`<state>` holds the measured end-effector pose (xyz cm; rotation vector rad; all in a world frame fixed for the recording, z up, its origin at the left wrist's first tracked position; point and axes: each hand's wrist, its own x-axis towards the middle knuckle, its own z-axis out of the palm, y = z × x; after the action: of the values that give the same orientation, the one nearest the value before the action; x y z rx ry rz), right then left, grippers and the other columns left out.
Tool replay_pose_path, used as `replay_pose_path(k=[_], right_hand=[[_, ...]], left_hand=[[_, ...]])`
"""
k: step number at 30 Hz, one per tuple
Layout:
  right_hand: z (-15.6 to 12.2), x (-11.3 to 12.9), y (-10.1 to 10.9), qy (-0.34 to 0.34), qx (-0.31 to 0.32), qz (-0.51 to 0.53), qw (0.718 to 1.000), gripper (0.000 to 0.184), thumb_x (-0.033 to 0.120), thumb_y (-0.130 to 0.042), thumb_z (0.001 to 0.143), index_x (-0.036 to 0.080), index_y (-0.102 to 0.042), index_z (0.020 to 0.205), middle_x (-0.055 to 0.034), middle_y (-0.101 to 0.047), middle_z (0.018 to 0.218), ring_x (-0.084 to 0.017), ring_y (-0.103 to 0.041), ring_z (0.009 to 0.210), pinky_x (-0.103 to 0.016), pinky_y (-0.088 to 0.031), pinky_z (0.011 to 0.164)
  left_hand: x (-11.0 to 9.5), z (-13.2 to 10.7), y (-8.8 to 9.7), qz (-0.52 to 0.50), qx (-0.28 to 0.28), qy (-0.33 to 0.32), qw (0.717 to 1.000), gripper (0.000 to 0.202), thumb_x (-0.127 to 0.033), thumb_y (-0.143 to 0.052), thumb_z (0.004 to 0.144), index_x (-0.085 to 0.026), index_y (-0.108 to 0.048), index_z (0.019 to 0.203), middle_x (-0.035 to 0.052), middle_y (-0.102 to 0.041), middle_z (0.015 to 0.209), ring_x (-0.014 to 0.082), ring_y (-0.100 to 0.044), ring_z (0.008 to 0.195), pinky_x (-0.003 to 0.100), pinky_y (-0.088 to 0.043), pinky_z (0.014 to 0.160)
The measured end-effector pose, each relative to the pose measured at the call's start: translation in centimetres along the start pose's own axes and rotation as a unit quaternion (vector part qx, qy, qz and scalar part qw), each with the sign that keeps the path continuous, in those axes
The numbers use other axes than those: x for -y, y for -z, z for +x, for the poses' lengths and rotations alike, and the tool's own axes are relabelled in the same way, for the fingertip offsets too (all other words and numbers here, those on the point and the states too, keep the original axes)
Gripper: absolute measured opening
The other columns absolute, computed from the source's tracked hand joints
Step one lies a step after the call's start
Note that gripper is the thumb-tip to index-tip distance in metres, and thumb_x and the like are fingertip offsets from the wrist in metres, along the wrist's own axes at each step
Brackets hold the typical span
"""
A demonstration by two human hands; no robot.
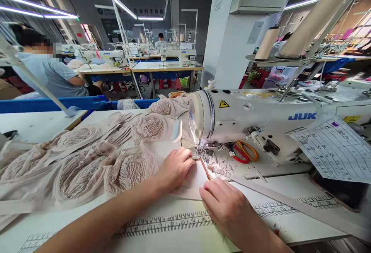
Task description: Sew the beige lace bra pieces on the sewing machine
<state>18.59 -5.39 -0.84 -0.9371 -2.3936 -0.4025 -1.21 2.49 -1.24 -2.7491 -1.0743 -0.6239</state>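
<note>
My left hand (175,169) lies on a pale pink fabric piece (194,179), its fingers pressed together on the cloth just left of the presser foot (199,153) of the white JUKI sewing machine (261,117). Closer to me, my right hand (228,208) has its fingers curled and pinches the same fabric's edge together with a beige strap (284,200) that runs off to the right. A heap of pink lace bra cups (95,160) trails off to the left of my left hand.
Orange-handled scissors (246,150) lie on the machine bed behind the needle. A printed sheet (336,150) hangs at the right. Ruler markings (174,222) run along the table's front. Thread cones (266,44) stand above. A seated person (49,71) works at back left, another far behind.
</note>
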Motion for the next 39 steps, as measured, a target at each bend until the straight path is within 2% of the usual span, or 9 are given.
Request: replay_pose_path(k=[4,6,8,9,14,17,24,34,39], right_hand=[[-0.3,-0.6,0.1,0.003,0.018,-0.02,1.0,0.029,-0.001,-0.039,0.083,0.018,-0.06,0.085,-0.0035,-0.056,0.076,-0.018,-0.048,0.068,-0.031,-0.036,0.062],[-0.6,-0.9,0.3,-0.012,0.019,-0.008,1.0,0.028,-0.001,-0.039,0.083,0.018,-0.06,0.085,-0.004,-0.058,0.077,-0.018,-0.05,0.07,-0.031,-0.038,0.063],[-0.9,-1.2,0.4,-0.033,0.017,0.021,0.999,0.028,0.0,-0.04,0.084,0.018,-0.061,0.088,-0.0048,-0.06,0.082,-0.02,-0.053,0.076,-0.031,-0.042,0.066],[-1.1,-1.4,0.4,-0.044,0.014,0.04,0.998,0.029,0.0,-0.04,0.084,0.018,-0.062,0.091,-0.0052,-0.062,0.086,-0.02,-0.055,0.079,-0.031,-0.044,0.067],[-1.6,-1.7,0.5,-0.044,-0.014,0.1,0.994,0.035,-0.001,-0.041,0.087,0.019,-0.061,0.107,-0.0073,-0.067,0.11,-0.02,-0.06,0.094,-0.033,-0.052,0.079],[-1.4,-1.8,0.7,-0.034,-0.022,0.118,0.992,0.034,-0.001,-0.041,0.087,0.018,-0.061,0.108,-0.0084,-0.068,0.112,-0.019,-0.063,0.093,-0.033,-0.055,0.08],[-0.8,-1.5,0.9,-0.019,-0.035,0.104,0.994,0.034,-0.003,-0.041,0.087,0.016,-0.06,0.109,-0.0087,-0.071,0.101,-0.019,-0.066,0.087,-0.033,-0.058,0.078],[-0.9,-2.3,1.6,0.001,-0.031,0.068,0.997,0.035,-0.003,-0.041,0.085,0.014,-0.059,0.111,-0.0091,-0.071,0.101,-0.019,-0.065,0.09,-0.034,-0.059,0.08],[-0.4,-2.0,1.9,-0.007,-0.035,0.057,0.998,0.034,-0.001,-0.04,0.087,0.015,-0.059,0.11,-0.0076,-0.071,0.095,-0.018,-0.066,0.087,-0.032,-0.058,0.078]], left_hand=[[-1.0,-1.3,1.3,0.002,0.053,-0.034,0.998,0.032,-0.018,-0.041,0.094,-0.007,-0.058,0.119,0.0141,-0.062,0.11,0.025,-0.055,0.097,0.038,-0.046,0.082],[-1.4,-1.8,2.3,-0.021,0.088,-0.037,0.995,0.049,-0.037,-0.045,0.094,-0.004,-0.05,0.13,0.0168,-0.059,0.118,0.028,-0.052,0.105,0.044,-0.042,0.093],[-1.7,-1.9,2.9,-0.041,0.114,-0.043,0.992,0.075,-0.058,-0.051,0.086,-0.002,-0.044,0.136,0.0192,-0.055,0.124,0.0313,-0.049,0.113,0.05,-0.035,0.104],[-1.7,-1.9,3.1,-0.045,0.122,-0.044,0.991,0.082,-0.062,-0.053,0.082,-0.001,-0.043,0.136,0.0197,-0.054,0.125,0.0322,-0.048,0.115,0.051,-0.031,0.107],[-1.6,-1.0,3.5,-0.028,0.161,-0.022,0.986,0.061,-0.039,-0.054,0.081,-0.004,-0.049,0.131,0.0183,-0.055,0.124,0.0307,-0.048,0.112,0.047,-0.033,0.102],[-1.4,-0.7,3.5,-0.017,0.171,-0.022,0.985,0.059,-0.033,-0.052,0.081,-0.003,-0.047,0.131,0.0189,-0.054,0.125,0.0317,-0.048,0.113,0.047,-0.034,0.1],[-1.1,-0.2,3.2,-0.005,0.169,-0.031,0.985,0.054,-0.039,-0.04,0.092,-0.003,-0.048,0.132,0.0199,-0.055,0.121,0.0305,-0.05,0.105,0.044,-0.039,0.089],[-1.6,0.9,2.7,0.006,0.141,-0.042,0.989,0.044,-0.039,-0.039,0.093,-0.005,-0.059,0.113,0.0181,-0.058,0.107,0.0284,-0.051,0.092,0.04,-0.041,0.074],[-1.4,0.8,2.6,0.015,0.131,-0.05,0.99,0.042,-0.037,-0.041,0.092,-0.005,-0.06,0.112,0.0182,-0.058,0.106,0.0287,-0.051,0.092,0.04,-0.041,0.072]])
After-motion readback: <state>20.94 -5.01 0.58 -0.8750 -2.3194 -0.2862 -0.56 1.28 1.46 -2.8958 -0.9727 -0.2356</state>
